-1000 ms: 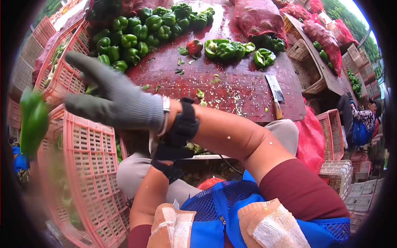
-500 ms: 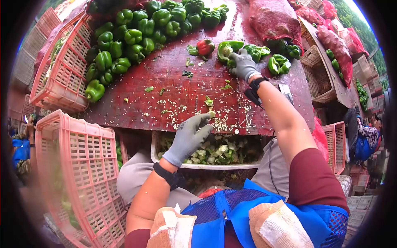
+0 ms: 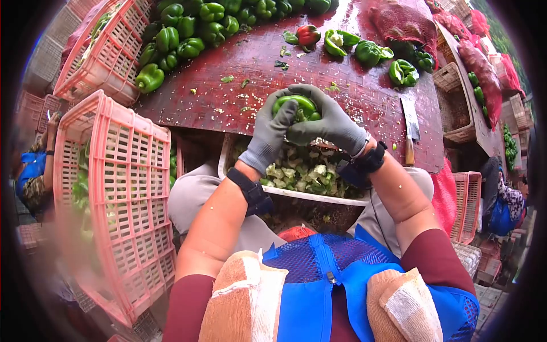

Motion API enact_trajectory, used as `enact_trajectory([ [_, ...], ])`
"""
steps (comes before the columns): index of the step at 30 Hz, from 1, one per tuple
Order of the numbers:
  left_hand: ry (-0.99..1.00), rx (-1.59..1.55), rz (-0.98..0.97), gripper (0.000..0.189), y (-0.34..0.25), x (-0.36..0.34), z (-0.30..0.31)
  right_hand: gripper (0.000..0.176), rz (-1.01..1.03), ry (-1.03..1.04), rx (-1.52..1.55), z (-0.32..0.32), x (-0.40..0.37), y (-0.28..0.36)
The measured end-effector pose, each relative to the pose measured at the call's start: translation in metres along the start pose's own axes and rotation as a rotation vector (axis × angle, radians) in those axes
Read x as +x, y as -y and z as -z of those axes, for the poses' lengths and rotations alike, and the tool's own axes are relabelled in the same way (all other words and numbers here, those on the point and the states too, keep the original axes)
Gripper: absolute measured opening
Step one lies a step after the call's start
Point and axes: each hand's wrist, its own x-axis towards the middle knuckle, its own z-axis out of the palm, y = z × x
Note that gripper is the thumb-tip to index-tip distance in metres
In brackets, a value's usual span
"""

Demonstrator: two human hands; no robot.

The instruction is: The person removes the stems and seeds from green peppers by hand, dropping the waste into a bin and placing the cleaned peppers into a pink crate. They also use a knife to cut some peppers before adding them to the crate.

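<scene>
Both of my gloved hands are wrapped around a green bell pepper (image 3: 302, 106) above the near edge of the red table. My left hand (image 3: 269, 132) grips its left side, thumb on top. On the other side, my right hand (image 3: 330, 119) curls round the back and underside, partly hiding it. Below them, a white-rimmed tub (image 3: 336, 197) holds pale cores and green scraps (image 3: 310, 174). Farther back lie opened green peppers (image 3: 340, 42) and a red pepper (image 3: 308, 35). A knife (image 3: 409, 121) with a wooden handle rests at the table's right.
Whole green peppers (image 3: 185, 28) are heaped at the table's (image 3: 205, 114) back left. Pink crates (image 3: 134, 171) stand along my left side. Red mesh sacks (image 3: 401, 20) lie at the back right, beside another crate (image 3: 456, 134). Other people (image 3: 34, 171) are at the far sides.
My right hand has come back from the opened peppers with a green pepper. My left hand has risen to meet it and both now hold it. The view has shifted, and the knife shows fully.
</scene>
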Motion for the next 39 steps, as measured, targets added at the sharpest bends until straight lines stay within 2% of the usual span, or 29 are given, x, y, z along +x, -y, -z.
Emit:
enact_trajectory([
  [1,-0.028,-0.104,0.009,0.05,-0.009,-0.002,-0.005,0.087,0.1,0.025,-0.14,-0.002,-0.003,0.002],
  [2,-0.171,-0.153,0.159,0.039,-0.024,-0.005,-0.004,0.089,0.085,0.031,-0.093,-0.005,-0.007,0.002],
  [4,-0.012,-0.089,0.181,0.033,-0.021,0.0,0.024,0.093,0.059,0.05,0.001,-0.011,-0.013,0.0],
  [7,-0.171,-0.244,0.207,0.027,-0.037,-0.005,0.017,0.074,-0.065,-0.081,0.46,-0.009,-0.014,-0.011],
  [8,-0.133,-0.364,0.097,0.025,-0.056,-0.011,0.019,0.068,-0.073,-0.161,0.606,-0.009,-0.013,-0.016],
  [9,-0.086,-0.483,-0.009,0.025,-0.081,-0.021,0.021,0.052,-0.013,-0.21,0.597,-0.008,-0.008,-0.029],
  [11,0.093,-0.735,-0.208,0.046,-0.146,-0.048,0.037,0.048,-0.081,-0.271,0.565,-0.008,-0.002,-0.041],
  [12,0.338,-0.808,-0.351,0.067,-0.189,-0.06,0.04,0.046,-0.121,-0.308,0.548,-0.01,-0.003,-0.044],
  [13,0.323,-0.71,-0.506,0.082,-0.213,-0.089,0.035,0.041,-0.111,-0.325,0.515,-0.017,-0.002,-0.043],
  [14,0.34,-0.59,-0.593,0.083,-0.221,-0.096,0.026,0.041,-0.112,-0.314,0.528,-0.023,-0.002,-0.043],
  [16,0.132,-0.445,-0.586,0.078,-0.188,-0.082,0.037,0.041,-0.108,-0.271,0.548,-0.035,0.004,-0.038],
  [18,-0.034,0.206,-0.403,0.065,-0.134,-0.065,0.026,0.044,0.045,-0.284,0.304,-0.052,0.004,-0.02],
  [19,0.029,0.364,-0.172,0.051,-0.121,-0.069,0.018,0.044,0.145,-0.28,0.162,-0.059,0.003,-0.012],
  [20,-0.004,0.592,-0.141,0.045,-0.099,-0.068,0.012,0.044,0.241,-0.276,0.02,-0.063,0.0,-0.007],
  [21,0.132,0.55,-0.044,0.044,-0.087,-0.064,0.012,0.047,0.213,-0.236,0.097,-0.066,-0.001,-0.003],
  [22,0.165,0.464,-0.125,0.047,-0.076,-0.061,0.009,0.048,0.239,-0.252,-0.026,-0.066,-0.003,-0.004],
  [24,0.235,0.293,0.064,0.043,-0.077,-0.058,0.009,0.05,0.295,-0.293,-0.278,-0.06,-0.009,-0.009],
  [25,0.257,0.37,0.113,0.043,-0.077,-0.057,0.01,0.053,0.31,-0.328,-0.293,-0.057,-0.009,-0.016],
  [27,0.293,0.52,0.21,0.043,-0.073,-0.056,0.016,0.053,0.194,-0.323,-0.258,-0.057,-0.014,-0.018],
  [28,0.267,0.565,0.155,0.044,-0.07,-0.058,0.016,0.053,0.138,-0.318,-0.236,-0.06,-0.015,-0.015],
  [29,0.241,0.612,0.1,0.046,-0.067,-0.06,0.017,0.051,0.015,-0.258,-0.036,-0.065,-0.022,-0.009],
  [32,0.23,0.632,-0.057,0.051,-0.056,-0.062,0.024,0.049,0.126,-0.233,0.032,-0.078,-0.026,-0.02],
  [33,0.237,0.617,-0.108,0.052,-0.055,-0.062,0.023,0.044,0.128,-0.291,0.088,-0.081,-0.026,-0.023],
  [36,0.234,0.359,0.061,0.058,-0.056,-0.065,0.02,0.04,0.077,-0.352,0.157,-0.077,-0.023,-0.032],
  [37,0.216,0.454,-0.092,0.056,-0.047,-0.062,0.021,0.024,0.109,-0.446,0.175,-0.084,-0.02,-0.029],
  [39,0.186,0.678,-0.259,0.053,-0.038,-0.057,0.02,0.017,0.1,-0.534,0.345,-0.085,-0.01,-0.039],
])
